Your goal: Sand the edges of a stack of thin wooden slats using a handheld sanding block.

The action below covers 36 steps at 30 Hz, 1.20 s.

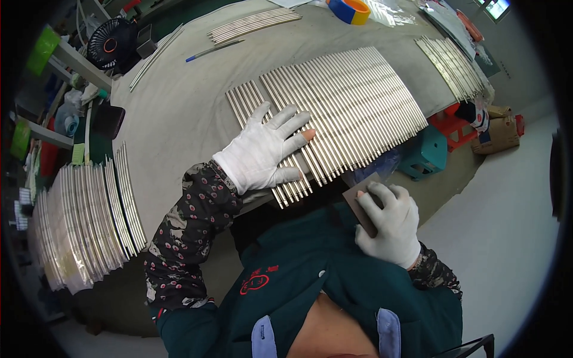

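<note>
A wide row of slim metal rods (358, 98) lies side by side on the table, their near ends at the front edge. To its left, across a narrow gap, is a smaller group of the same rods (243, 98). My left hand (255, 150), in a white glove with bare fingertips showing, lies flat with fingers spread over the small group and the left end of the wide row. In front of the table edge, my gloved right hand (394, 225) grips a flat brown rectangular pad (353, 203) between thumb and fingers, apart from the rods.
More rods lie in bundles at the back (253, 25), at the right end (450, 68) and on the left (83, 221). A blue pen (209, 52) and a tape roll (349, 11) are on the table (173, 119). A black fan (111, 45) stands left; a teal stool (425, 154) stands right.
</note>
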Available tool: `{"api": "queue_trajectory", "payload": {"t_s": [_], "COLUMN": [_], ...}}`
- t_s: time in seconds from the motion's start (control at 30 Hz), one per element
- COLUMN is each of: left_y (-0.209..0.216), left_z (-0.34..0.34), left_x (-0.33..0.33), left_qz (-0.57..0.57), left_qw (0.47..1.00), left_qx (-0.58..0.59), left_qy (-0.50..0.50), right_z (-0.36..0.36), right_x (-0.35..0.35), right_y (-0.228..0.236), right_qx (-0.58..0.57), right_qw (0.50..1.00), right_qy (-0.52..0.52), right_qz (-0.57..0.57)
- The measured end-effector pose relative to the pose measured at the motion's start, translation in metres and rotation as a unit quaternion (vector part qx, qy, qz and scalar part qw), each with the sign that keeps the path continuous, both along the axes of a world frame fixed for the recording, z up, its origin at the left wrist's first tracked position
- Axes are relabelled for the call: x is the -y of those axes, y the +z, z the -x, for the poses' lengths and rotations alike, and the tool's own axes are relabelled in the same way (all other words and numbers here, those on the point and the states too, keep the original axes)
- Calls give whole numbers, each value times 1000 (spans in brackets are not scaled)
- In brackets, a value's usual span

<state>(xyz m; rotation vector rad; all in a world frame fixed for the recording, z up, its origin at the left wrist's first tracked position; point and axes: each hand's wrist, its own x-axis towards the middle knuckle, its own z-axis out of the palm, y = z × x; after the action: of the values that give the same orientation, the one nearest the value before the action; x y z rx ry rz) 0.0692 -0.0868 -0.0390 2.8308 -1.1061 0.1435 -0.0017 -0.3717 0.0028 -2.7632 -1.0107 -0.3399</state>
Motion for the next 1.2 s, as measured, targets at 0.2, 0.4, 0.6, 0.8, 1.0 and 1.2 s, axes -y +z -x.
{"api": "queue_trajectory", "payload": {"t_s": [0.2, 0.4, 0.6, 0.8, 1.0, 1.2], "left_y": [-2, 4, -8, -9, -6, -7], "left_z": [-8, -20, -16, -23, -19, -18], "left_x": [4, -11, -26, -11, -9, -9], "left_qz": [-7, 84, -19, -13, -23, -13], "left_qw": [1000, 994, 994, 994, 992, 993], "left_qx": [5, 51, -3, 15, -1, 40], "left_qy": [-3, 44, 110, 107, 121, 113], "right_z": [2, 2, -2, 5, 3, -12], "right_x": [-9, -23, -23, -38, -18, -11], "right_y": [-4, -17, -16, -15, -15, -20], "right_qx": [11, -2, 1, -32, -30, 36], "right_qw": [999, 999, 998, 997, 997, 995], "right_qy": [5, -6, -3, 46, 18, -48], "right_qz": [-33, -54, -71, -50, -63, -76]}}
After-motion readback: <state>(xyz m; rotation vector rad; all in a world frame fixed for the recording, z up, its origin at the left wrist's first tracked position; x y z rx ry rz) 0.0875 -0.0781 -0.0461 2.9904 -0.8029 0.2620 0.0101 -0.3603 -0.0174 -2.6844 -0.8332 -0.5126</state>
